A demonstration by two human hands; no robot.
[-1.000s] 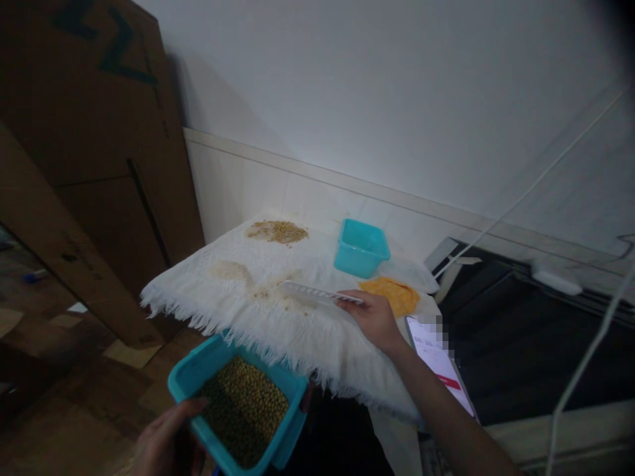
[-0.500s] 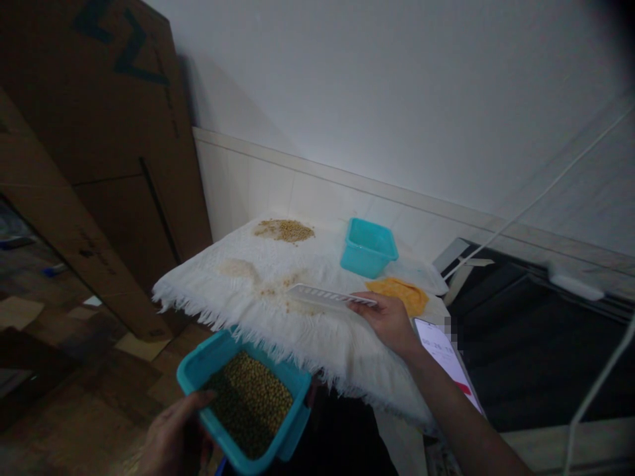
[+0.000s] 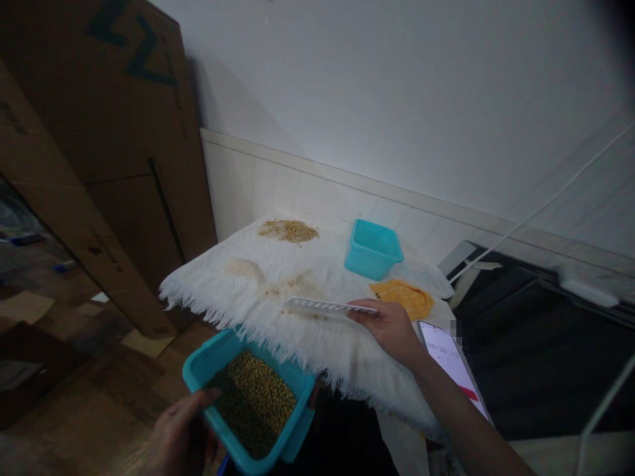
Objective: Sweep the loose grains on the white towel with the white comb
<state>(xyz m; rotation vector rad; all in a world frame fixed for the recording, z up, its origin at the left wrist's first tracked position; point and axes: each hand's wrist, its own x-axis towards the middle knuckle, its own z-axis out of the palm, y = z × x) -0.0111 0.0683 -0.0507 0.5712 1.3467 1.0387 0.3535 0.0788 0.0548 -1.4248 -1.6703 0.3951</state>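
My left hand (image 3: 179, 426) grips the rim of a teal plastic tub (image 3: 298, 423), thumb over the edge, below the fringed front of a white cloth (image 3: 238, 291). Inside the tub lie yellow soybeans (image 3: 265, 383) next to darker green beans (image 3: 238, 410). In my right hand (image 3: 391, 328) is a flat white slotted plastic piece (image 3: 317, 305), held low over the cloth near a thin scatter of beans (image 3: 282, 285). Farther back sit a pile of soybeans (image 3: 297, 231) and, nearer the left, a pale patch of small grains (image 3: 245, 269).
A second teal tub (image 3: 372, 254) stands at the back of the cloth, with a crumpled orange cloth (image 3: 404, 299) before it. A phone (image 3: 451, 363) lies at the right edge. Tall cardboard boxes (image 3: 124, 132) rise on the left; a white cable (image 3: 540, 208) crosses the right side.
The slotted piece has tilted more edge-on and moved slightly down toward the near side of the cloth. The tub in my left hand stays below the fringe; the whole view has shifted slightly.
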